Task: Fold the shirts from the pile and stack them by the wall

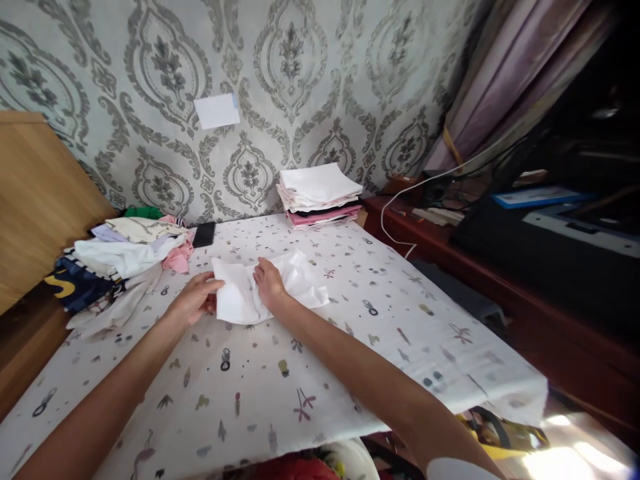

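A white piece of clothing (237, 293), partly folded, lies on the patterned white sheet (210, 390); its exact kind cannot be told. At its left edge, my left hand (197, 298) is closed on the fabric, thumb on top and the other fingers partly hidden underneath. My right hand (269, 281) rests on the middle of the same clothing, fingers bent and pressed together on a fold. The right part of the clothing is crumpled and lies flat on the sheet beyond my right wrist.
A loose heap of clothes (125, 250) lies at the left, beside a dark flat phone-like object (204, 234). Against the patterned wall stands a neat stack of folded clothes (320, 190). A wooden board (45, 200) borders the left, a dark red cabinet (450, 250) the right.
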Available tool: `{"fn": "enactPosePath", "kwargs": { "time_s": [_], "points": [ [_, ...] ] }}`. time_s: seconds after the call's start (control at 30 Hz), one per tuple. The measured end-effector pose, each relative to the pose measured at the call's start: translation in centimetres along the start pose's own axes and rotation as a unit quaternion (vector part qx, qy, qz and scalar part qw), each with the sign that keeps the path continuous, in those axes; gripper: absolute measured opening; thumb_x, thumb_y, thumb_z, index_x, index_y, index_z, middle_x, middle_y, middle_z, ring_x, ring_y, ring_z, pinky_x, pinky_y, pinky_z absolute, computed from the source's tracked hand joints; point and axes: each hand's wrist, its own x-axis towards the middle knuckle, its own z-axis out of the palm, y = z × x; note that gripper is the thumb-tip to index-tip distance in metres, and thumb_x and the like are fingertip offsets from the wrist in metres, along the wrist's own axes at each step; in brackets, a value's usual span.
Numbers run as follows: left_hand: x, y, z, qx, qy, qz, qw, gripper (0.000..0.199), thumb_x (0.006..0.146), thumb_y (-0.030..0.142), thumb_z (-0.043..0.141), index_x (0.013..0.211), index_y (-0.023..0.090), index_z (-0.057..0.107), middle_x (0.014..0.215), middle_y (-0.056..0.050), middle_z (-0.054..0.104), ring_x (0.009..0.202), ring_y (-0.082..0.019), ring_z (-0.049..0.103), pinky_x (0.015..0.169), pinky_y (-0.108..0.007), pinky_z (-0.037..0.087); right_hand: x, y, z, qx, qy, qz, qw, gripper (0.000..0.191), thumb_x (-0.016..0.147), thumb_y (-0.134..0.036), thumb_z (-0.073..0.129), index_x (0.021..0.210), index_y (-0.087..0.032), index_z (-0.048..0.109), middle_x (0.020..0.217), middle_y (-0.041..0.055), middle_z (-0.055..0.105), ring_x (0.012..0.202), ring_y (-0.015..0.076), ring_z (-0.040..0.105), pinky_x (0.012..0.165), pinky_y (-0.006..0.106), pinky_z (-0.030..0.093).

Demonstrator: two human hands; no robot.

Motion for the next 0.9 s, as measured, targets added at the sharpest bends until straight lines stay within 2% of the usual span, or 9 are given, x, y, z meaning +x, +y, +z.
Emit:
{"fn": "enactPosePath", "kwargs": {
  "time_s": [0.13, 0.2, 0.27, 0.33, 0.4, 0.5, 0.57, 0.67, 0.9],
  "points": [
    [0.8, 3.1, 4.8, 0.037, -0.006, 0.043, 0.998, 0.041, 0.061, 0.025, 0.078, 0.097, 0.017, 0.059, 0.058, 0.006, 0.059, 0.041, -0.01, 0.053, 0.037, -0.018, 0.036, 0.0, -2.1, -2.0, 0.042, 0.0, -0.011, 0.999, 0.051, 0.098, -0.049, 0.03, 0.135, -0.021, 0.052, 0.144, 0.0121, 0.055, 0.133, 0.022, 0.052, 0.108, 0.036, 0.046],
    [1.4, 4.0, 7.9, 0.039, -0.038, 0.055, 0.997, 0.039, 0.069, 0.026, 0.076, 0.101, 0.017, 0.056, 0.061, 0.004, 0.062, 0.044, -0.012, 0.057, 0.04, -0.019, 0.042, -0.3, -3.4, -4.0, 0.061, -0.015, -0.01, 0.998, 0.055, 0.099, -0.055, 0.024, 0.128, -0.022, 0.057, 0.129, 0.0123, 0.065, 0.123, 0.0247, 0.059, 0.103, 0.04, 0.05],
    [2.3, 3.9, 10.5, 0.033, -0.087, 0.072, 0.993, 0.037, 0.079, 0.031, 0.071, 0.108, 0.018, 0.053, 0.069, 0.0, 0.066, 0.055, -0.016, 0.065, 0.048, -0.024, 0.05, -0.6, -4.3, -6.2, 0.058, -0.054, 0.001, 0.997, 0.064, 0.097, -0.065, 0.02, 0.118, -0.021, 0.062, 0.107, 0.0123, 0.071, 0.108, 0.029, 0.066, 0.094, 0.045, 0.054],
    [3.2, 2.9, 12.2, 0.071, -0.103, 0.131, 0.984, 0.035, 0.087, 0.037, 0.064, 0.114, 0.018, 0.052, 0.081, -0.005, 0.07, 0.072, -0.02, 0.071, 0.062, -0.03, 0.057, -0.8, -4.7, -8.0, 0.032, -0.082, 0.005, 0.996, 0.072, 0.093, -0.074, 0.021, 0.11, -0.02, 0.066, 0.093, 0.0117, 0.073, 0.096, 0.0317, 0.068, 0.087, 0.047, 0.055],
    [4.0, 1.2, 12.7, 0.172, -0.073, 0.224, 0.956, 0.034, 0.091, 0.038, 0.057, 0.117, 0.017, 0.055, 0.098, -0.011, 0.072, 0.094, -0.025, 0.071, 0.08, -0.039, 0.058, -0.8, -4.8, -9.2, 0.016, -0.08, 0.0, 0.997, 0.075, 0.091, -0.077, 0.021, 0.106, -0.02, 0.067, 0.09, 0.0121, 0.073, 0.092, 0.0325, 0.068, 0.085, 0.047, 0.055],
    [4.8, -1.5, 12.5, 0.336, -0.045, 0.321, 0.884, 0.042, 0.095, 0.038, 0.046, 0.128, 0.015, 0.055, 0.132, -0.018, 0.063, 0.126, -0.03, 0.058, 0.106, -0.048, 0.046, -0.7, -4.8, -9.6, 0.035, -0.07, 0.033, 0.996, 0.077, 0.095, -0.071, 0.012, 0.11, -0.018, 0.067, 0.091, 0.0129, 0.074, 0.093, 0.0318, 0.069, 0.086, 0.046, 0.054],
    [4.9, -2.7, 12.6, 0.41, -0.057, 0.331, 0.848, 0.052, 0.097, 0.043, 0.039, 0.139, 0.012, 0.048, 0.149, -0.02, 0.05, 0.141, -0.031, 0.043, 0.118, -0.05, 0.032, -0.6, -5.1, -9.5, 0.061, -0.07, 0.056, 0.994, 0.078, 0.097, -0.064, 0.006, 0.112, -0.016, 0.066, 0.091, 0.0132, 0.074, 0.094, 0.0308, 0.07, 0.088, 0.045, 0.055],
    [5.0, -3.6, 13.5, 0.475, -0.074, 0.316, 0.818, 0.064, 0.1, 0.051, 0.031, 0.15, 0.011, 0.036, 0.161, -0.019, 0.032, 0.152, -0.03, 0.023, 0.123, -0.052, 0.018, -0.6, -5.8, -9.6, 0.081, -0.052, 0.035, 0.995, 0.077, 0.099, -0.059, 0.005, 0.115, -0.015, 0.066, 0.09, 0.0132, 0.075, 0.099, 0.0297, 0.07, 0.091, 0.045, 0.054],
    [5.3, -4.0, 16.0, 0.517, -0.084, 0.321, 0.789, 0.07, 0.101, 0.056, 0.024, 0.156, 0.012, 0.025, 0.164, -0.02, 0.023, 0.154, -0.03, 0.017, 0.122, -0.055, 0.014, 0.6, -6.1, -11.6, 0.032, -0.034, -0.026, 0.999, 0.069, 0.101, -0.058, 0.01, 0.133, -0.018, 0.056, 0.109, 0.0121, 0.073, 0.106, 0.0255, 0.069, 0.096, 0.045, 0.053]
  ]
}}
